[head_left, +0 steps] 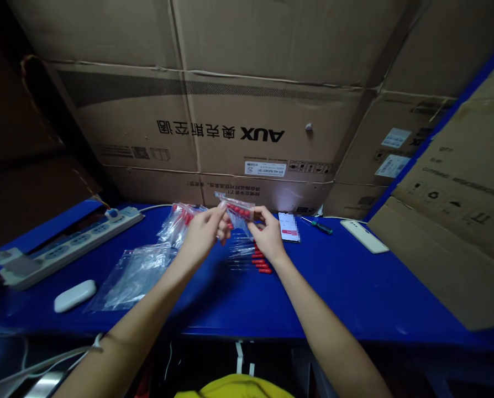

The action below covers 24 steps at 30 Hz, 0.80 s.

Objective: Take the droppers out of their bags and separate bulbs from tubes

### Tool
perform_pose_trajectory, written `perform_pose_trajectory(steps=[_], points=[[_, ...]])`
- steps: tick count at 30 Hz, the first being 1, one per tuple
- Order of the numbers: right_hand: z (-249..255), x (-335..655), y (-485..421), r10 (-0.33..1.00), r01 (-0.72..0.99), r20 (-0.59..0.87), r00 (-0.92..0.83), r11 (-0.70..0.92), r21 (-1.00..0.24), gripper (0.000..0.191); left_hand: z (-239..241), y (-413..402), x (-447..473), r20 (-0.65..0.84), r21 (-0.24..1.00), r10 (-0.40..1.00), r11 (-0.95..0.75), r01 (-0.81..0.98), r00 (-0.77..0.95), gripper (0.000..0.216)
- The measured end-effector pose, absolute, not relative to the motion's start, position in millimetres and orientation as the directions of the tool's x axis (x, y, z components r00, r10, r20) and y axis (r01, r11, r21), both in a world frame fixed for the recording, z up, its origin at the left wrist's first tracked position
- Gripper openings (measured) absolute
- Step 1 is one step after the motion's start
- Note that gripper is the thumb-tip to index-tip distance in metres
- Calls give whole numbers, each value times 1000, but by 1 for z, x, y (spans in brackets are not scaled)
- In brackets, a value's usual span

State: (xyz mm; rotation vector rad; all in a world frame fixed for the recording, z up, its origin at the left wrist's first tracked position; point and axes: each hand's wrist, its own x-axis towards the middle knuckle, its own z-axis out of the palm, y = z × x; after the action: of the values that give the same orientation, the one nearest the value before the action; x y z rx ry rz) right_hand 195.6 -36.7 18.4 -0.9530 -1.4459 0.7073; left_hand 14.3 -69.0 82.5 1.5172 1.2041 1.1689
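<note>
A clear plastic bag (242, 212) with several red-ended pieces inside is held up between my two hands above the table. My left hand (209, 226) pinches its left top corner, and my right hand (267, 231) grips its right side with thumb and fingers. Below the right hand lies a row of thin clear pieces with red ends (261, 264), partly hidden by it. Behind my left hand is a pile of clear bags (173, 224) with red pieces in them. Flat, clear plastic bags (137, 276) lie left of my left forearm.
A white power strip (81, 240) runs along the left side, with a white rounded case (75, 296) in front. To the right are a lit phone (289, 228), a screwdriver (322, 226) and a cream phone-shaped object (365, 236). Cardboard walls (222, 149) enclose the blue table (346, 298).
</note>
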Motion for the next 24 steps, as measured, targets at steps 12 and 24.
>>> perform_pose_trajectory(steps=[12, 24], points=[[8, 186, -39, 859, 212, 511, -30, 505, -836, 14, 60, -4, 44, 235, 948, 962, -259, 185, 141, 31], [1, 175, -37, 915, -27, 360, -180, 361, -932, 25, 52, -2, 21, 208, 915, 953, -269, 302, 219, 27]])
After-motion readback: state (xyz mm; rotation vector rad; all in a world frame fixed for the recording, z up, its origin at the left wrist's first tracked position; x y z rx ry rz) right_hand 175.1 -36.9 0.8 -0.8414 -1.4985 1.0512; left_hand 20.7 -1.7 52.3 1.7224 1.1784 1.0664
